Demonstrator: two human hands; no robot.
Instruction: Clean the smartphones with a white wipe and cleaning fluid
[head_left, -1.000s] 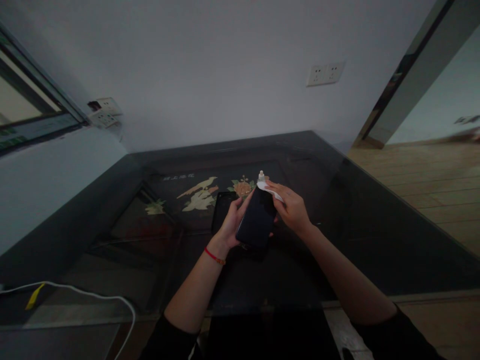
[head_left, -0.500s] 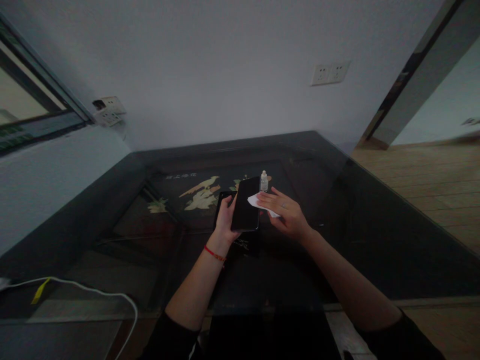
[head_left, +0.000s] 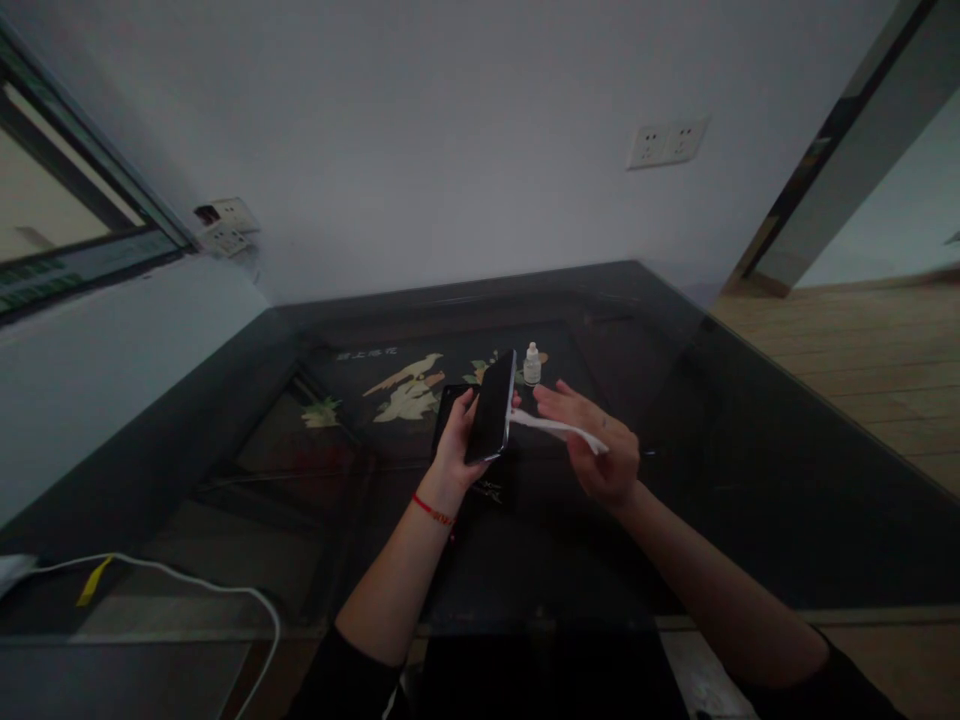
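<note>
Trailing across the table (head_left: 750,480) far to the left of the little bottle (head_left: 532,365), a white cable (head_left: 187,590) is lying slack. Nearer the bottle, on its left and toward the person, the left hand (head_left: 457,450) is gripping the phone (head_left: 491,420), with the fingers curled around its back and edges. It is holding the phone off the table, tipped almost on edge, probably so that the dark screen is turning toward the other hand. A dark flat case (head_left: 448,405) is lying on the table behind it.

Just right of the phone and in front of the bottle, a white cloth (head_left: 559,430) is stretching out in a strip from the phone's edge. The right hand (head_left: 600,450) is holding the cloth with its fingers mostly extended; how the thumb is pinning it is not showing.

Half a second ago the phone was facing up more openly and the cloth was bunched under the fingertips. Now the right hand is sitting further right of the bottle.
</note>
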